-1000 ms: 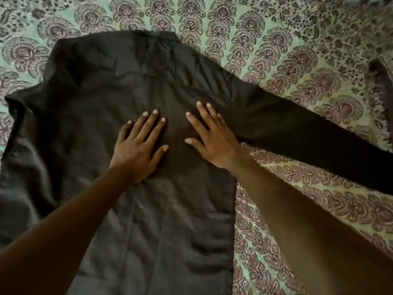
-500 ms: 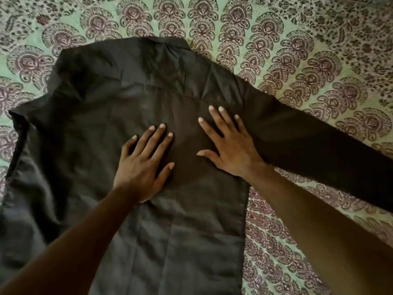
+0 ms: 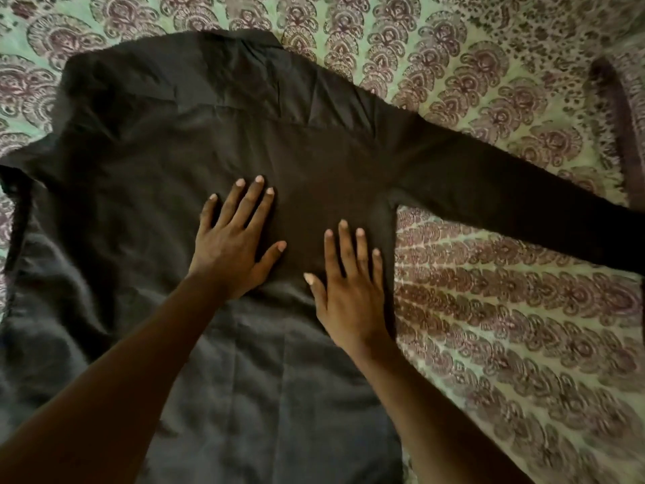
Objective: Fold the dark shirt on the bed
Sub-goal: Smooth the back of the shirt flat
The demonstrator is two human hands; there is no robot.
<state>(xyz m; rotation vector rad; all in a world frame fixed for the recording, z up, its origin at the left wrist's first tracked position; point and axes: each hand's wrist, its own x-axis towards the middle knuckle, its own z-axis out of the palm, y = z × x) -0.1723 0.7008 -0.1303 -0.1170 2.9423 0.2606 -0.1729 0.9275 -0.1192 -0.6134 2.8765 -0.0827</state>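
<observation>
While the dark shirt point(image 3: 167, 162) is lying spread out on the patterned bedspread point(image 3: 506, 326), it is being pressed flat by two bare hands in the head view, the only view given. The shirt is laid with its collar at the far side and its hem running off the near edge of the picture. Its body is filling the left and middle of the scene, and one long sleeve point(image 3: 523, 200) is being stretched out to the right, across the green and maroon print.

The left hand point(image 3: 234, 242) is being held flat on the middle of the shirt's body, fingers straight and slightly spread, thumb angled out to the right. The right hand point(image 3: 352, 291) is laid flat just beside it, nearer and further right, close to the shirt's right side edge and just below the armpit where the sleeve is joined. Its fingers are likewise straight and are pointing toward the far side. Nothing is being gripped by either hand; cloth is only being touched by palms and fingers. Creases are being shown in the fabric near the hem and at the left side, where the cloth is bunched.
</observation>
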